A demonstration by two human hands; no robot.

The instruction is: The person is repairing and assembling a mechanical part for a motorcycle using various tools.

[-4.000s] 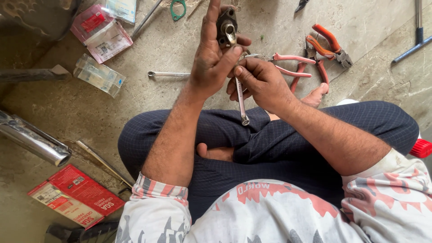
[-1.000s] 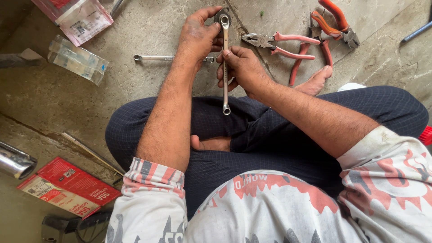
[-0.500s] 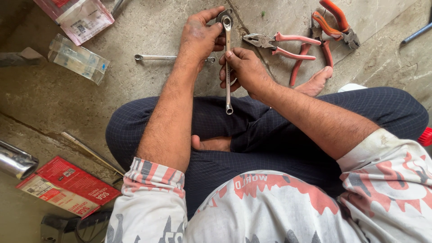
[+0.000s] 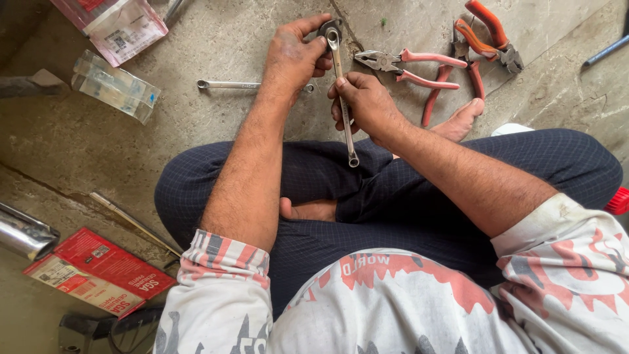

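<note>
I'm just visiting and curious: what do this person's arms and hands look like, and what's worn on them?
Both hands, the left hand and the right hand, are bare, without gloves, rings or a watch, and smudged with grime. The forearms are bare and hairy. The white sleeves with red print are pushed up to the elbows, showing a red-striped lining on the left.

A bright, smooth metal spanner (image 4: 342, 92) is gripped by the right hand (image 4: 363, 105); its ring end is set on a small dark, dull metal part (image 4: 329, 29) pinched in the left hand (image 4: 295, 56). A second polished metal spanner (image 4: 229, 84) is laid on the rough, matt concrete floor (image 4: 196, 131). Steel jaws and matt pink plastic grips are noted on the pliers (image 4: 400, 64). Glossy clear plastic is seen on the packet (image 4: 114, 85); printed red card on the box (image 4: 98, 272).
</note>
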